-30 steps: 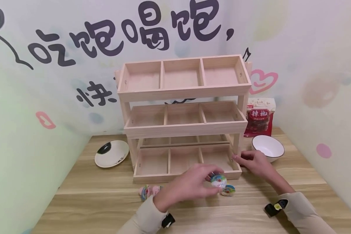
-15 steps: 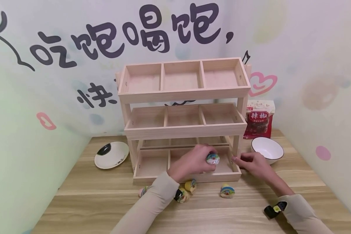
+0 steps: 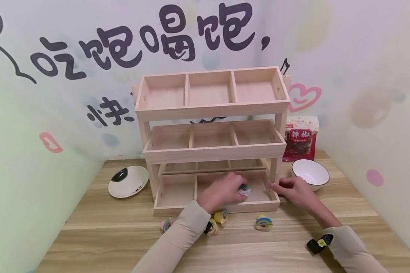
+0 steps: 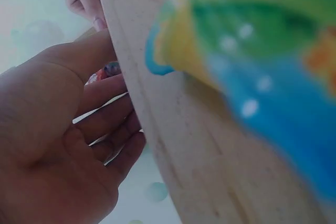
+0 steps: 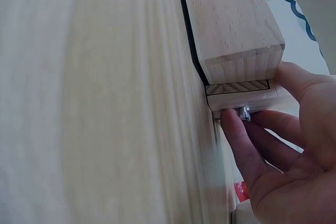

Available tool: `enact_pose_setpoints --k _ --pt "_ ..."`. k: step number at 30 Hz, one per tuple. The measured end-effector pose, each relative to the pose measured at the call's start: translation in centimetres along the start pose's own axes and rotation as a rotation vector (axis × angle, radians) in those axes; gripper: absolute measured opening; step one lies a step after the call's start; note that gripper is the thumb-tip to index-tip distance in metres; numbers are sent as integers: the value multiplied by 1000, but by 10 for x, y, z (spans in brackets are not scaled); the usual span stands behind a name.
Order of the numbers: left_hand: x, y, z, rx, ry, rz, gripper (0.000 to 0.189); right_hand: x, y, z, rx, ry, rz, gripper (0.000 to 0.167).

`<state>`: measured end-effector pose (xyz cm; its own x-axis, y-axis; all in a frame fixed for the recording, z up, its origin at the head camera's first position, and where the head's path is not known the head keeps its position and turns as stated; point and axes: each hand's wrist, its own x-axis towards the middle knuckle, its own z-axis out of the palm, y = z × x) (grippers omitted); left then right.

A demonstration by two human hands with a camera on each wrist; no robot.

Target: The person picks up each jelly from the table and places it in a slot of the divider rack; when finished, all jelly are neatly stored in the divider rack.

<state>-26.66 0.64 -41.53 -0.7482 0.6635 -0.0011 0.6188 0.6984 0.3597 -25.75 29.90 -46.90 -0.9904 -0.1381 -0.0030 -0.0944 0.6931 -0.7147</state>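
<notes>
My left hand [image 3: 223, 191] reaches over the front of the wooden three-tier rack [image 3: 212, 111] and holds a jelly cup [image 3: 244, 190] with a printed lid. The cup is low over the bottom tray, by its right compartment. In the left wrist view, the fingers [image 4: 107, 121] pass behind the tray's front board [image 4: 157, 103], hiding most of what they hold. My right hand [image 3: 295, 189] grips the bottom tray's right end. Seen from the right wrist, its thumb and fingers pinch the wood around a small metal screw [image 5: 245, 114].
On the table before the rack lie a jelly cup [image 3: 264, 223] at right, yellow ones [image 3: 221, 216] by the left sleeve and a pink one [image 3: 165, 224]. A plate [image 3: 128, 182] stands left; a bowl [image 3: 310, 172] and a red chili bag [image 3: 300, 138] stand right.
My left hand has carried the jelly cup from the table in front up and back over the bottom tray, then slightly lower. My right hand stays at the tray's end.
</notes>
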Motion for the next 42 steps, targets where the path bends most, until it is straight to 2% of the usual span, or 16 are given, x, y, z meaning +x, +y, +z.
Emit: enact_pose_setpoints --k 12,20,26,42 --pt "-2 -1 -2 14 -10 2 20 1 1 0 -8 6 -12 51" --pt "-6 6 -5 19 -40 -75 32 1 4 1 -7 0 1 56" --pt "-6 9 -5 36 -25 -30 15 0 1 1 -4 -5 -3 57" --pt "-4 11 -2 106 26 42 17 0 3 0 -4 -1 -15 53"
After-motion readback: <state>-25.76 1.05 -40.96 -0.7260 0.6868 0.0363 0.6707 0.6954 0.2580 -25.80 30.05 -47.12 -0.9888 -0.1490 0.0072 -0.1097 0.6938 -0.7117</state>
